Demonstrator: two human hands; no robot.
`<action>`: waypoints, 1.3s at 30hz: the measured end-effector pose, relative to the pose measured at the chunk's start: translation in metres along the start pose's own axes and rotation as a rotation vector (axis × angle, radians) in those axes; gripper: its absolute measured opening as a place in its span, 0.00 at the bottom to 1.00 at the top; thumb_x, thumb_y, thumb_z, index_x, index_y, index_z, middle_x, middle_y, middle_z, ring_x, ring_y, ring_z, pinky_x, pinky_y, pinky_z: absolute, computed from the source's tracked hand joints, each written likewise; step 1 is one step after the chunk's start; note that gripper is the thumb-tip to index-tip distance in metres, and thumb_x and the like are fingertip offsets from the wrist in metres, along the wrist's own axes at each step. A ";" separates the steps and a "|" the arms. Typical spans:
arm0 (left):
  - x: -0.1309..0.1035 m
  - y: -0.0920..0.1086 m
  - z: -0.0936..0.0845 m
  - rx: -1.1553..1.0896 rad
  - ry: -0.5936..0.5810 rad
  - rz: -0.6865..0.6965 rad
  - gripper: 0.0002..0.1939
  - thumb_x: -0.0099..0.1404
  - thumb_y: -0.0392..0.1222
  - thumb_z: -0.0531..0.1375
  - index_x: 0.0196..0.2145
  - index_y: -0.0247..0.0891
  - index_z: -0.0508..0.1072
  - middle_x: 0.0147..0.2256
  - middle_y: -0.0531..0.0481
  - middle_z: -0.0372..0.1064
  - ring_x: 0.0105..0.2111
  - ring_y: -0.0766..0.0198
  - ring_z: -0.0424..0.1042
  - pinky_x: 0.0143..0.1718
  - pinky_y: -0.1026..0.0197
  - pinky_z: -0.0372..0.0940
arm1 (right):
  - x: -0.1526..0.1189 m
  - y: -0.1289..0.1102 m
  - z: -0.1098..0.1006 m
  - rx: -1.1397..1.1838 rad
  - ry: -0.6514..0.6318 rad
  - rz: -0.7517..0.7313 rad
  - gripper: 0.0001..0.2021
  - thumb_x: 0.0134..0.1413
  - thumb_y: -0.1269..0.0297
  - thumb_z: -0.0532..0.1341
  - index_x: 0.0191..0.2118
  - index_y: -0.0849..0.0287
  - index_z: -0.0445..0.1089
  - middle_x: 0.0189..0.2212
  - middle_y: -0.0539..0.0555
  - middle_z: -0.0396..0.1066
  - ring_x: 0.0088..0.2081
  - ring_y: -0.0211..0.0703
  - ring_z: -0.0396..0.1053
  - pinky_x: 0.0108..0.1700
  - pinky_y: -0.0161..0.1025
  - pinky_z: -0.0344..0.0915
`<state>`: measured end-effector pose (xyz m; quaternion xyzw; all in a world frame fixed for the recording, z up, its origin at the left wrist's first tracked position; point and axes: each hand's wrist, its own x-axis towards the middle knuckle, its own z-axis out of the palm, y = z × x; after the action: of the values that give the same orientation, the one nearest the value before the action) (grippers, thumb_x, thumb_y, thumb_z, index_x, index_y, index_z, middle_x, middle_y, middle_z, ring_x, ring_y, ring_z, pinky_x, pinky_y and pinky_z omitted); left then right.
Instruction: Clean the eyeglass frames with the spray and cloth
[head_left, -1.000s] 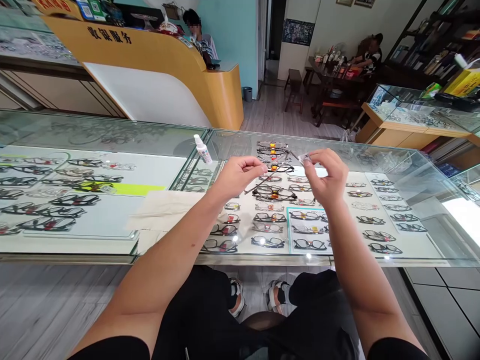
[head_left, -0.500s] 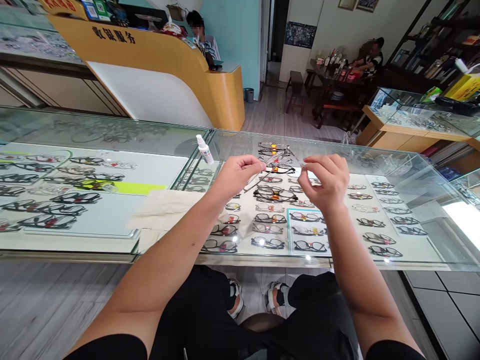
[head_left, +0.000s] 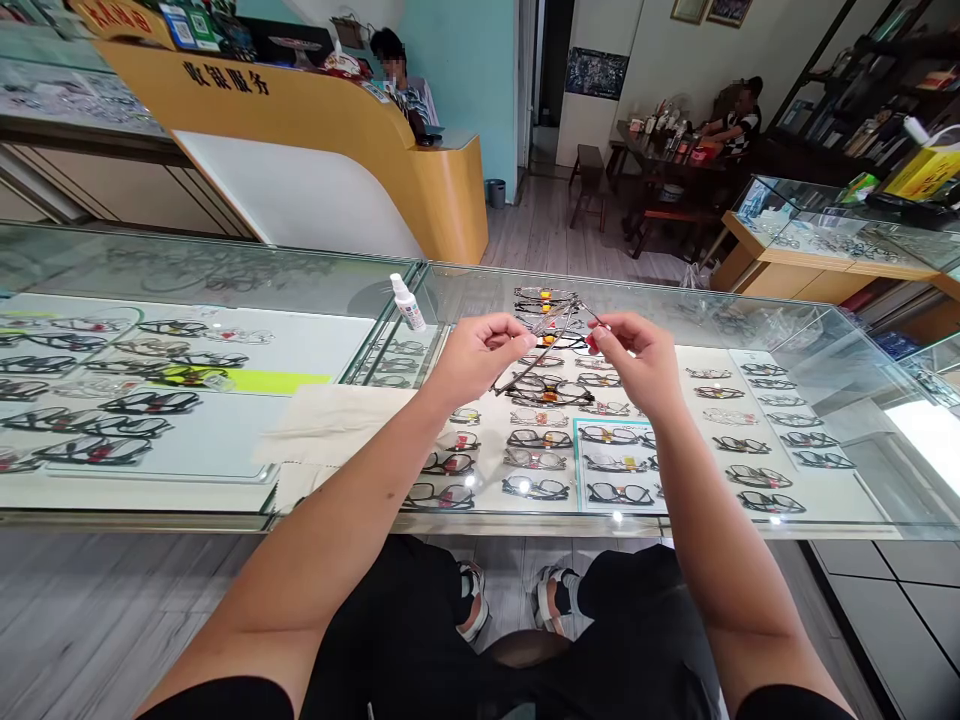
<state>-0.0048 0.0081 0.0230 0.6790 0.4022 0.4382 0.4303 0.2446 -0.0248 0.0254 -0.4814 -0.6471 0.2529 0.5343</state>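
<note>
Above the glass counter, my left hand (head_left: 484,362) pinches a thin-framed pair of glasses (head_left: 551,335) near the lens side. My right hand (head_left: 637,355) has its thumb and fingers closed on the far temple of the same pair. The frame hangs tilted between both hands, and its outline blends with the rows of glasses under the glass. A white spray bottle (head_left: 407,302) stands on the counter beyond my left hand. Beside my left forearm lies a cream cloth (head_left: 330,420), partly covered by the arm.
Rows of glasses fill the glass display counter (head_left: 697,528). Across the aisle stands a wooden cash desk (head_left: 450,200) with a seated person (head_left: 401,80) behind it. Another person (head_left: 739,120) sits at a dark table at the back right. A second display case (head_left: 825,270) is at the right.
My right hand has turned and dropped slightly, its fingers now nearer the temple's end. The glasses have tilted a little between my hands.
</note>
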 end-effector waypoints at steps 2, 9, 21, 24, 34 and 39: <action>0.000 0.000 0.001 0.016 0.001 0.021 0.16 0.64 0.54 0.69 0.31 0.37 0.78 0.23 0.55 0.61 0.23 0.70 0.53 0.25 0.62 0.46 | 0.000 0.000 0.000 0.016 -0.033 0.043 0.12 0.63 0.51 0.68 0.40 0.56 0.76 0.29 0.51 0.78 0.30 0.41 0.72 0.35 0.41 0.66; 0.000 0.002 0.003 0.081 -0.005 0.036 0.16 0.63 0.54 0.69 0.31 0.37 0.78 0.25 0.54 0.65 0.25 0.68 0.56 0.27 0.62 0.50 | -0.002 0.005 0.001 -0.063 -0.047 0.096 0.10 0.65 0.54 0.66 0.40 0.55 0.71 0.29 0.51 0.81 0.23 0.38 0.66 0.30 0.40 0.62; -0.003 -0.001 0.010 0.047 -0.021 -0.008 0.15 0.64 0.53 0.68 0.31 0.38 0.76 0.21 0.58 0.57 0.23 0.70 0.51 0.26 0.62 0.47 | -0.005 0.008 0.010 -0.422 0.137 -0.003 0.08 0.67 0.56 0.64 0.40 0.52 0.67 0.29 0.49 0.79 0.23 0.39 0.64 0.33 0.42 0.58; -0.001 -0.002 0.006 0.046 0.008 -0.016 0.15 0.64 0.53 0.68 0.31 0.38 0.77 0.21 0.57 0.58 0.22 0.69 0.52 0.25 0.62 0.46 | -0.004 0.003 0.005 -0.329 0.096 -0.028 0.07 0.68 0.56 0.63 0.42 0.53 0.71 0.32 0.50 0.80 0.25 0.38 0.65 0.32 0.41 0.60; -0.004 0.002 0.011 0.063 -0.052 -0.021 0.15 0.62 0.52 0.68 0.29 0.39 0.75 0.20 0.59 0.53 0.22 0.69 0.49 0.27 0.62 0.46 | -0.006 0.014 0.009 -0.607 0.240 -0.159 0.07 0.69 0.59 0.61 0.38 0.53 0.70 0.29 0.51 0.78 0.27 0.43 0.71 0.33 0.41 0.57; -0.006 0.001 0.013 0.076 -0.065 -0.020 0.15 0.63 0.52 0.68 0.28 0.39 0.74 0.20 0.58 0.56 0.23 0.69 0.50 0.27 0.61 0.47 | -0.009 0.014 0.013 -0.688 0.273 -0.205 0.09 0.70 0.60 0.59 0.36 0.53 0.70 0.27 0.52 0.77 0.27 0.43 0.71 0.32 0.40 0.56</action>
<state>0.0061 -0.0004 0.0191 0.7047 0.4113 0.3959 0.4213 0.2376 -0.0245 0.0055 -0.5946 -0.6617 -0.1002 0.4456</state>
